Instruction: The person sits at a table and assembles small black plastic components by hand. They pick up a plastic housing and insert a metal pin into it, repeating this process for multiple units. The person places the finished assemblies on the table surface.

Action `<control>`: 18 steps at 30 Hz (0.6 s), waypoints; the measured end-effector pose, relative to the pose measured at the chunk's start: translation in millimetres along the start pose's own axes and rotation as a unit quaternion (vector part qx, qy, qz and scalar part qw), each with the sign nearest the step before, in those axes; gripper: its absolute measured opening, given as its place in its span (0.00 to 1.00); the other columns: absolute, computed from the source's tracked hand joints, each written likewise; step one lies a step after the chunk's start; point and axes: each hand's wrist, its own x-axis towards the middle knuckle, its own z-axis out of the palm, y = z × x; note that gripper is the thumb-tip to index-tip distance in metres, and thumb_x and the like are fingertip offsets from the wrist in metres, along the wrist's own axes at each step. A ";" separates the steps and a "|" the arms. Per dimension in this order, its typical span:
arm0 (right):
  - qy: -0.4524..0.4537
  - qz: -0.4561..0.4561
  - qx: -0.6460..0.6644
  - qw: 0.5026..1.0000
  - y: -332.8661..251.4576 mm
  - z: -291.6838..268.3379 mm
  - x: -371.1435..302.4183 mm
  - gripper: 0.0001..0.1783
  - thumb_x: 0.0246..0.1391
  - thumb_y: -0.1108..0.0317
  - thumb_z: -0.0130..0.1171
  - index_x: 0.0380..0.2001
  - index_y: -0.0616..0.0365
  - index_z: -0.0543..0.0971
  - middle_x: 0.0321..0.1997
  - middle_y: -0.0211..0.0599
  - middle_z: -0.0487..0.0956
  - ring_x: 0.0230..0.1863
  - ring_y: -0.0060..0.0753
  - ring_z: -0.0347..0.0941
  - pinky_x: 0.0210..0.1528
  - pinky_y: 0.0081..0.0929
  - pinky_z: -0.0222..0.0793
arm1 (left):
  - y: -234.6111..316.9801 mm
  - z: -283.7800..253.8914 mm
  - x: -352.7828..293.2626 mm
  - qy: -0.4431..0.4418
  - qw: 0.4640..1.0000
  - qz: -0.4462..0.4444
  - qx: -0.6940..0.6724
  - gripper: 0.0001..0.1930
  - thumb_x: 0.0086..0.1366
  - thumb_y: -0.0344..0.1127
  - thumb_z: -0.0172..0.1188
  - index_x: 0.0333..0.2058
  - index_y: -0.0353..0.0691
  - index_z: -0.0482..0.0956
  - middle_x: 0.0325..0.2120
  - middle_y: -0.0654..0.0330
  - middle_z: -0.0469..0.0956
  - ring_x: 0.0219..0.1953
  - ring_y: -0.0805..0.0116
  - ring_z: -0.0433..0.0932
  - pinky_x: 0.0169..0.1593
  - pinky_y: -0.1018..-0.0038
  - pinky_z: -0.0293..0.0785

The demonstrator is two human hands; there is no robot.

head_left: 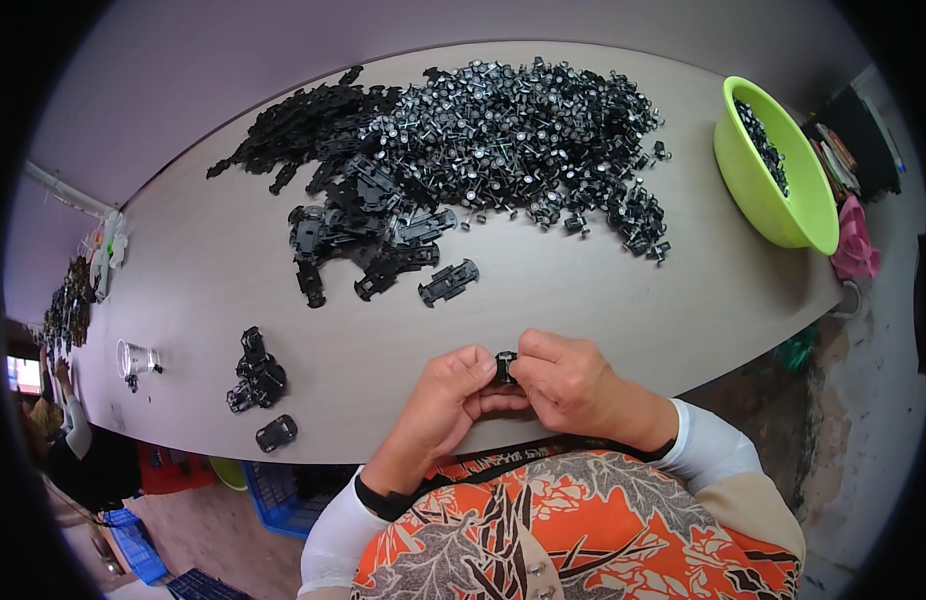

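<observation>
At the table's near edge, my left hand [445, 396] and my right hand [565, 378] meet around a small black toy car part [505, 368]. Both hands are closed, pinching it between thumbs and fingers. Most of the part is covered, so I cannot tell whether wheels are on it. Ahead of my hands lies a single black toy car chassis [449, 283]. Beyond it spreads a heap of black chassis [328, 235], and to its right a large pile of small wheels on metal axles [508, 135].
A few black car pieces [255, 375] and one separate toy car [277, 433] lie to my left, near a clear plastic cup [135, 358]. A lime-green basin [731, 150] holding wheels stands far right. Another person [88, 450] works at the left end; a blue crate [283, 505] sits below.
</observation>
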 end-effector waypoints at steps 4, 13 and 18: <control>0.003 0.007 0.009 1.000 -3.2 2.3 -2.2 0.07 0.38 0.83 0.57 0.22 0.60 0.74 0.23 0.35 0.67 0.21 0.37 0.69 0.20 0.30 0.65 | -5.6 -5.7 -2.4 0.003 1.000 0.028 0.014 0.08 0.67 0.34 0.52 0.30 0.35 0.69 0.34 0.55 0.77 0.38 0.62 0.80 0.46 0.65 0.80; -0.021 -0.042 0.061 0.997 -8.5 8.5 2.7 0.23 0.38 0.83 0.57 0.43 0.59 0.74 0.29 0.36 0.72 0.27 0.38 0.72 0.25 0.30 0.70 | -2.8 1.6 -10.2 0.080 0.978 0.063 0.181 0.12 0.57 0.26 0.65 0.27 0.39 0.67 0.23 0.68 0.70 0.27 0.84 0.69 0.31 0.84 0.69; -0.043 -0.044 0.128 0.990 0.5 2.0 11.2 0.19 0.42 0.82 0.53 0.41 0.61 0.75 0.33 0.38 0.74 0.32 0.41 0.75 0.32 0.28 0.74 | 6.6 4.6 -29.5 0.193 0.948 0.086 0.239 0.14 0.51 0.20 0.62 0.24 0.41 0.63 0.24 0.60 0.74 0.22 0.73 0.76 0.26 0.79 0.73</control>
